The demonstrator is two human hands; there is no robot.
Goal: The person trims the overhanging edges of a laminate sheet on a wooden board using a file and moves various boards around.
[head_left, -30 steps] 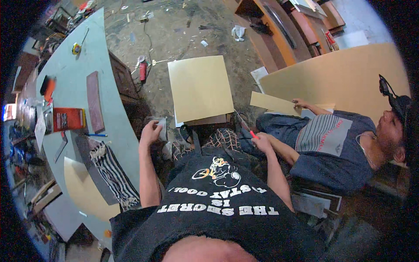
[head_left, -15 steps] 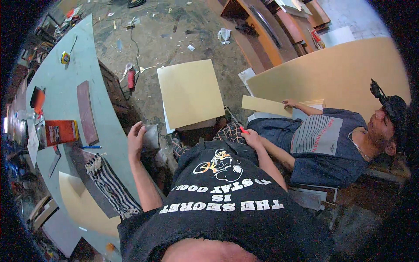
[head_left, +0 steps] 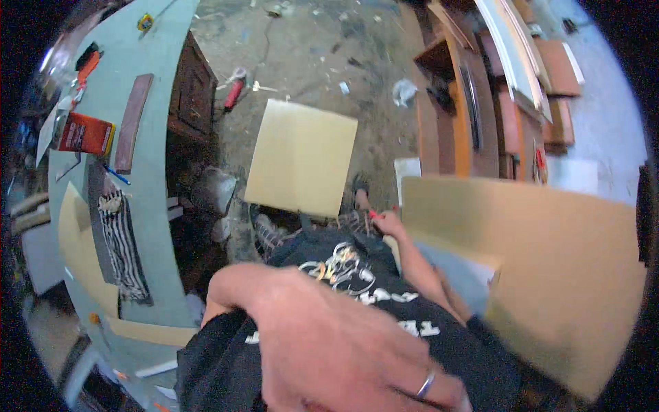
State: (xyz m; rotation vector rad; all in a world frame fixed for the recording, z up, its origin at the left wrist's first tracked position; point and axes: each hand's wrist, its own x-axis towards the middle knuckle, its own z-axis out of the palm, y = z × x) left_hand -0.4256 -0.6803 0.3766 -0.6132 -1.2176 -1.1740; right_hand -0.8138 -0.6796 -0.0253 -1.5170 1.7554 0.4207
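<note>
My left hand (head_left: 336,343) is raised very close in front of my chest, blurred and large. A ring shows on one finger; the fingertips run out of view and their grip is unclear. Lower down at my right thigh, my right hand (head_left: 392,225) is closed around a slim red-handled tool (head_left: 374,215), whose kind I cannot make out. Beyond my knees lies a square tan board (head_left: 302,158), with neither hand touching it.
A green table (head_left: 147,226) on the left bears a striped cloth (head_left: 123,244), a red tin (head_left: 84,134) and a wooden strip (head_left: 134,123). A large tan sheet (head_left: 563,275) stands at right. A red power tool (head_left: 235,93) lies on the floor. Wooden furniture (head_left: 439,123) stands far right.
My left hand has risen from beside the table to close before my chest. The view has shifted, and the co-worker holding a narrow board strip is no longer visible. My right hand keeps the red-handled tool.
</note>
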